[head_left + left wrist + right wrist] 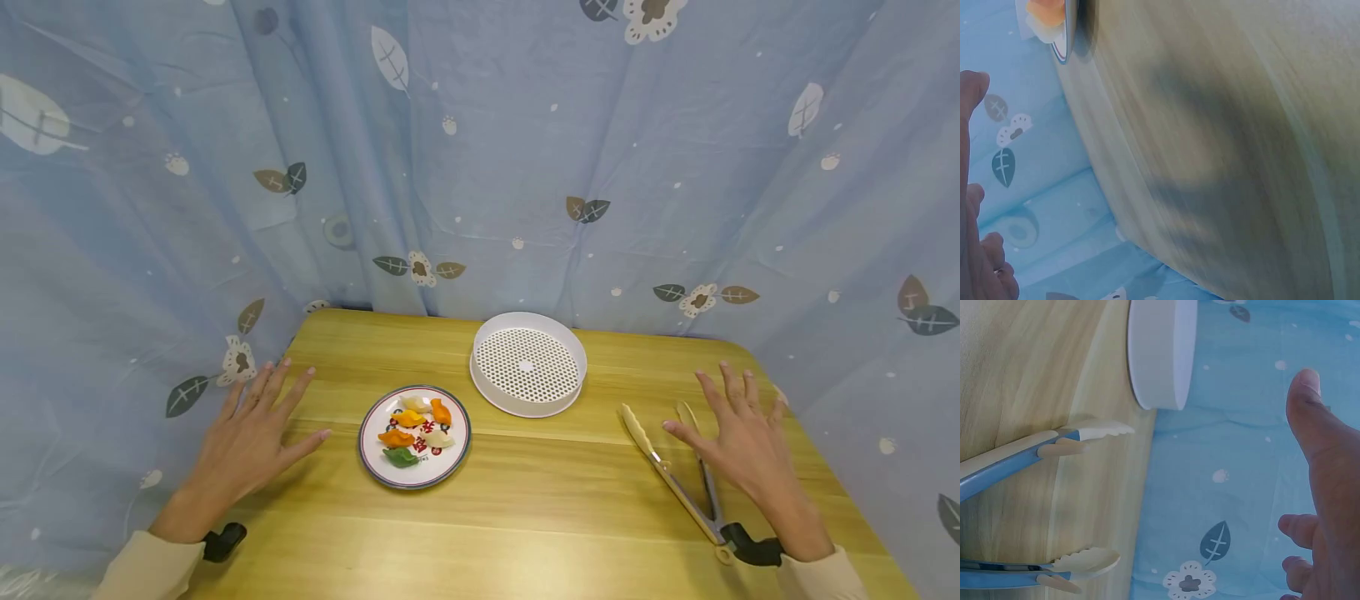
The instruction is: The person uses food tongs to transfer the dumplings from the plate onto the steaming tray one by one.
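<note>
Both hands hover flat with fingers spread and hold nothing. Seen from the head view, the left hand (251, 437) is at the lower left of the frame, over the left edge of the wooden tabletop (540, 517), well apart from a round plate (372, 452) that carries coloured dumplings (417, 426) — orange, pale and green ones. At the lower right, the right hand (738, 442) is released too, its fingers fanned out just above a pair of tongs (678, 471) that lie open on the wood, tips pointing toward the upper part of the frame. Whether the palm touches them I cannot tell. Between the two, toward the centre top of the tabletop, sits a white perforated steamer tray (528, 365), just beside the plate. A blue leaf-and-flower curtain (480, 150) fills the background.

From the left wrist view, blurred, only fingertips of the left hand (975, 187) show along the left edge; the plate's rim (1063, 44) is at the upper left, the tabletop fills the right.

From the right wrist view, the right hand (1325, 487) is at the right edge, thumb straight — grasping nothing. The tongs (1041, 506) lie at the lower left, their scalloped tips apart, and the tray's white wall (1160, 353) is at the top centre.
</note>
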Available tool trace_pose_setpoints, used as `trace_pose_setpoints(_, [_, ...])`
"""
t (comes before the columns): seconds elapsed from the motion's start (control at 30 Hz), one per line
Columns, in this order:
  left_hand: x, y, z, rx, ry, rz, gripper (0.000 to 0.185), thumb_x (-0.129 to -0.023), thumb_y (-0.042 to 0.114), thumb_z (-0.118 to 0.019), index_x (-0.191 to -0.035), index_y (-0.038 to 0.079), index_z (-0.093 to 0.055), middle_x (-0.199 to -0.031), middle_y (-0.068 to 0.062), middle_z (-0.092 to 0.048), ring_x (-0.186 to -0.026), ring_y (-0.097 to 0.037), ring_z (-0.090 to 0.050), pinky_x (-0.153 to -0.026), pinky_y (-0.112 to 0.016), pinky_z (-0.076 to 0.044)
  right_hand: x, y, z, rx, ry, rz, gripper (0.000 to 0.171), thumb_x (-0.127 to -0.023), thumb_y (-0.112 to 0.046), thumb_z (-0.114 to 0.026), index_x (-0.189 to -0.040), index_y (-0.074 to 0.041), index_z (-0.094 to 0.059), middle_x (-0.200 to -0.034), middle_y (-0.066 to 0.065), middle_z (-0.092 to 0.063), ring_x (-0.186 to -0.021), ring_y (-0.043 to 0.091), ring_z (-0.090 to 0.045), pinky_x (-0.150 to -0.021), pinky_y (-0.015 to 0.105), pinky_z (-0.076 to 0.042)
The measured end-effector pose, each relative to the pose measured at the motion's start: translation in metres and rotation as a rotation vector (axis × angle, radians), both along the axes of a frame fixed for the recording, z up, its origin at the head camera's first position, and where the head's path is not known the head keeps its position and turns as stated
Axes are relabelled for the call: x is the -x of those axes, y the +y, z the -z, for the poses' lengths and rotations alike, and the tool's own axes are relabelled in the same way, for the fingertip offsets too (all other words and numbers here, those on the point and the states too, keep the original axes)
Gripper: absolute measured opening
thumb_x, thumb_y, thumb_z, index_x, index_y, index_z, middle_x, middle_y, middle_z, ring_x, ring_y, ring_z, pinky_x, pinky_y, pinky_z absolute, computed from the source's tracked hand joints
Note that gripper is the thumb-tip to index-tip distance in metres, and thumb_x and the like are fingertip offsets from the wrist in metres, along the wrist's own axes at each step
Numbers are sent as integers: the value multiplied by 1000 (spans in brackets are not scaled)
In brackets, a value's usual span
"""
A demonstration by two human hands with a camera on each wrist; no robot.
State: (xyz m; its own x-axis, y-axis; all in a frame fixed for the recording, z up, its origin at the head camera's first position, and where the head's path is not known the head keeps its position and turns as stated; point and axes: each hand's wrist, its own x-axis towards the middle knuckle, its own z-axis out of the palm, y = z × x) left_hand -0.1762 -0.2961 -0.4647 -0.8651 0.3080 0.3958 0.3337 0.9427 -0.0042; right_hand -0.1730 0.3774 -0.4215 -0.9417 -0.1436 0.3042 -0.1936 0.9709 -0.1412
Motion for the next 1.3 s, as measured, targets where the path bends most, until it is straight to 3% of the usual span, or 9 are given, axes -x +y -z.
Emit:
trace_pose_setpoints(0.23, [-1,3,0,-11,-19,9,98,-91,67,-64,-166,19,-21,-168,-21,-18,-155,-41,-10,-121,-60,1,1,-3,1,19,-22,-2,100,-93,-64,-64,-166,-13,-17,-169,25,-4,-150,55,7,-108,77,12])
trace_pose_setpoints(0.37, [0,9,4,-65,-105,13,93,-96,63,-61,-165,15,-22,-165,-25,-21,-152,-46,-16,-120,-62,-4,-2,-7,0,36,-64,41,88,-96,-64,-60,-156,-3,-38,-154,35,-36,-139,63,-28,-101,78,-28])
trace_pose_setpoints(0.47, [0,15,8,-139,-171,23,84,-99,55,-62,-161,8,-32,-160,-28,-33,-148,-50,-25,-116,-68,-15,-5,-10,3,63,-92,76,76,-98,-64,-57,-136,2,-60,-114,30,-66,-96,53,-62,-64,59,-50])
trace_pose_setpoints(0.53, [0,19,13,-212,-198,32,77,-99,48,-66,-155,3,-41,-153,-28,-43,-142,-51,-35,-111,-69,-24,-8,-11,7,81,-122,89,72,-98,-65,-56,-122,2,-68,-83,18,-66,-64,37,-59,-47,43,-43])
trace_pose_setpoints(0.63, [-1,24,21,-311,-227,42,65,-98,39,-71,-147,0,-51,-142,-26,-56,-131,-50,-49,-104,-68,-34,-11,-12,15,91,-143,88,65,-98,-64,-58,-104,-1,-72,-62,0,-51,-49,19,-41,-44,34,-33])
trace_pose_setpoints(0.83, [-5,33,34,-506,-357,35,58,-100,35,-70,-144,1,-54,-135,-22,-61,-119,-41,-61,-99,-60,-46,-12,-7,35,80,-131,77,57,-95,-60,-66,-95,-3,-67,-82,6,-62,-63,18,-51,-53,37,-43])
trace_pose_setpoints(0.97, [-8,37,39,-625,-443,50,57,-100,34,-70,-144,2,-53,-129,-19,-63,-107,-30,-65,-91,-51,-52,-15,-5,48,94,-152,102,65,-92,-63,-67,-108,0,-66,-96,19,-64,-79,34,-59,-64,49,-49])
trace_pose_setpoints(1.1, [-10,41,43,-712,-508,48,57,-99,37,-71,-144,5,-54,-126,-13,-64,-104,-22,-62,-87,-43,-52,-16,-4,58,102,-124,122,80,-90,-66,-68,-124,5,-61,-114,37,-58,-99,59,-53,-76,66,-43])
trace_pose_setpoints(1.3, [-10,47,49,-788,-565,32,56,-98,38,-72,-143,11,-54,-124,-9,-64,-99,-19,-60,-80,-32,-51,-20,-2,67,136,-122,135,101,-86,-66,-73,-141,14,-45,-114,42,-56,-99,60,-53,-80,68,-41])
